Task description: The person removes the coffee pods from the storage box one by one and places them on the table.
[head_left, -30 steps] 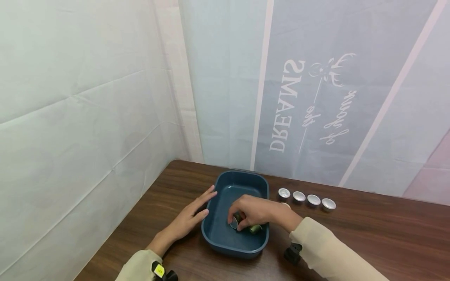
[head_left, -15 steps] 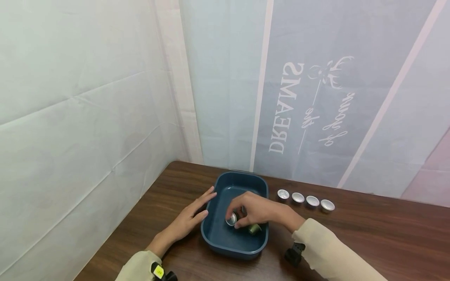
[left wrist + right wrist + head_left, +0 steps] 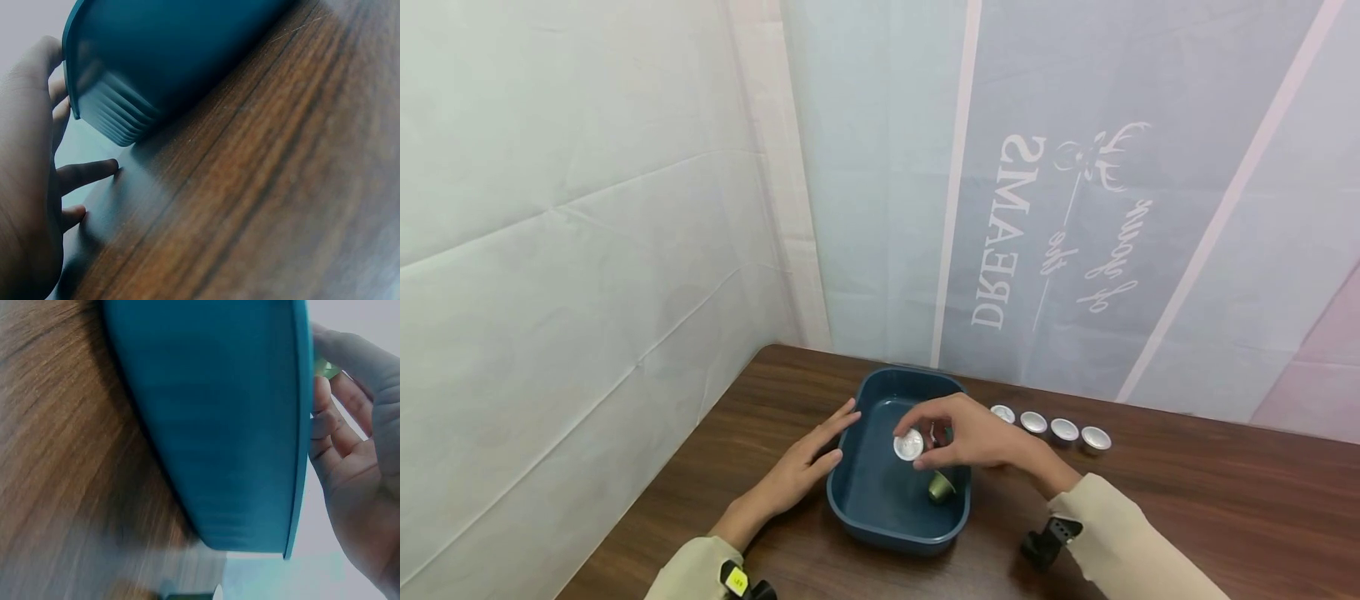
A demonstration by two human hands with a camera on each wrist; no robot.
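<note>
A blue rectangular bin [image 3: 874, 530] stands on the table. Over its inside, my right hand [image 3: 977, 432] pinches a coffee capsule [image 3: 908, 445] between thumb and fingers, its round silver lid facing the head camera. A bit of the capsule's green body [image 3: 326, 369] shows past the bin's rim in the right wrist view. Below the hand, a green coffee capsule [image 3: 941, 487] lies tipped on the bin's floor. My left hand [image 3: 795, 468] rests at the bin's left side with fingers extended, the tips right at the rim; its lower fingers [image 3: 87, 175] reach down near the tabletop.
Several coffee capsules [image 3: 1064, 431] stand lid up in a row on the brown wooden table [image 3: 1210, 492], right of the bin; my right hand and wrist overlap the leftmost. A printed cloth [image 3: 1075, 250] hangs behind the table and a pale cloth [image 3: 587, 292] at the left.
My right hand has lifted the pinched capsule from low in the bin, moving up and slightly right, and its lid has turned toward the head camera. The left hand has stayed put.
</note>
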